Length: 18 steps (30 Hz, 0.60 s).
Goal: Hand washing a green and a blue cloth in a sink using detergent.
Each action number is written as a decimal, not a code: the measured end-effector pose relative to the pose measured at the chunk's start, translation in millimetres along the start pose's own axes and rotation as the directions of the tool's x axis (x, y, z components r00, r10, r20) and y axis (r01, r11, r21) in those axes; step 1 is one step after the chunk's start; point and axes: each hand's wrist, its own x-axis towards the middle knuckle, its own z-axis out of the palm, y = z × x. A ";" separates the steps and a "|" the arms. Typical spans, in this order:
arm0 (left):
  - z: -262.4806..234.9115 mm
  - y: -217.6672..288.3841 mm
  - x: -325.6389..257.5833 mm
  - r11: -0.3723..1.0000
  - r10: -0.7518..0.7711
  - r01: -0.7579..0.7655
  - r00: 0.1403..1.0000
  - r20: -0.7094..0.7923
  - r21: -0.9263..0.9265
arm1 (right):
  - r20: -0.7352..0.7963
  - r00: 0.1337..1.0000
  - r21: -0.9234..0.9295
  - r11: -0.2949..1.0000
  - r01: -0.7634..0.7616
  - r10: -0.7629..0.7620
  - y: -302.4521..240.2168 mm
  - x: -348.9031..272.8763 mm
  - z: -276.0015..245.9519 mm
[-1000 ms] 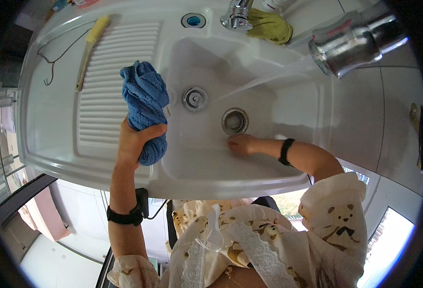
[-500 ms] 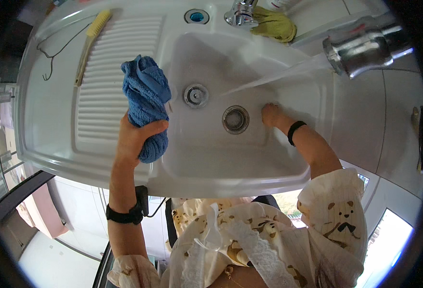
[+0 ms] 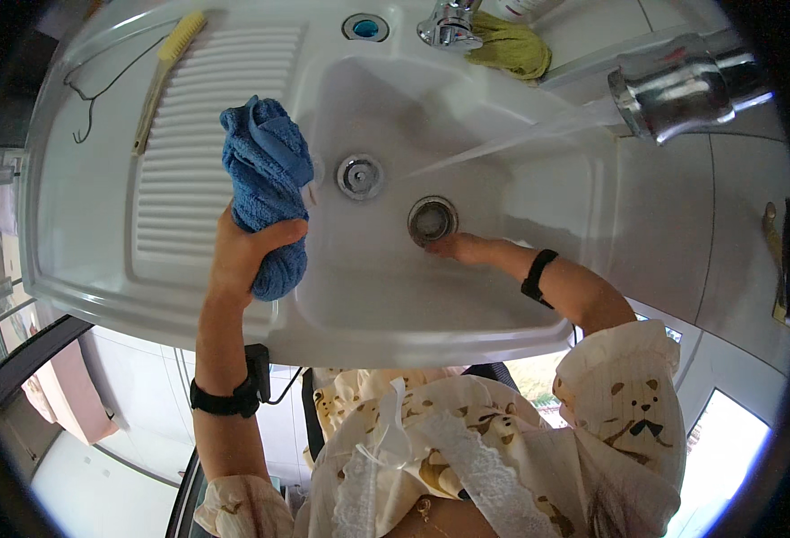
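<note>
My left hand [image 3: 241, 255] is closed around a blue towel [image 3: 268, 170], folded into a thick bundle. The towel stands over the seam between the ribbed drainboard and the basin. In the white sink basin [image 3: 395, 296], my right hand [image 3: 457, 247] reaches to the near right rim of the round metal drain [image 3: 433, 221]. Its fingers stretch toward the drain and nothing shows in them; the fingertips are hard to make out. Just left of the drain sits a round metal stopper [image 3: 360, 177]. From the chrome faucet [image 3: 668, 90], a thin stream of water [image 3: 512, 139] runs into the basin.
A yellow-bristled brush [image 3: 173, 72] and a bent wire hanger [image 3: 101, 91] lie on the left drainboard [image 3: 77, 215]. At the back are a chrome tap handle [image 3: 450, 25], a green cloth [image 3: 510, 47] and a round fitting with a blue centre [image 3: 365, 28].
My right hand has moved left across the basin floor, from the right side to the drain's rim. My left hand keeps its hold on the towel. The view has shifted slightly.
</note>
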 end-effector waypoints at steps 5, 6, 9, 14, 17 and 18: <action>-0.5 -2.9 -1.4 1.000 0.008 -0.007 1.000 -0.020 0.017 | 0.305 0.944 -0.242 0.948 0.206 -0.127 2.3 -19.7 22.4; 1.6 0.1 -2.0 1.000 0.006 -0.006 1.000 -0.017 0.015 | 0.305 0.944 -0.241 0.949 0.203 -0.124 -3.7 -19.9 23.7; 2.9 4.9 -2.0 0.999 -0.030 0.030 0.999 0.019 0.030 | 0.189 0.959 -0.032 0.974 0.222 -0.212 -9.5 -15.0 33.3; 6.6 0.8 3.3 0.999 -0.025 0.025 1.000 0.003 0.032 | 0.256 0.965 -0.138 0.990 -0.017 0.052 28.8 -29.0 37.0; -3.0 -1.8 -1.4 0.999 -0.013 0.014 1.000 -0.022 0.041 | 0.238 0.928 -0.325 0.924 -0.201 0.286 13.6 -50.4 1.6; -0.2 0.3 -0.2 0.999 -0.009 0.009 1.000 -0.018 0.041 | 0.234 0.929 -0.323 0.924 -0.206 0.288 13.1 -50.9 -9.7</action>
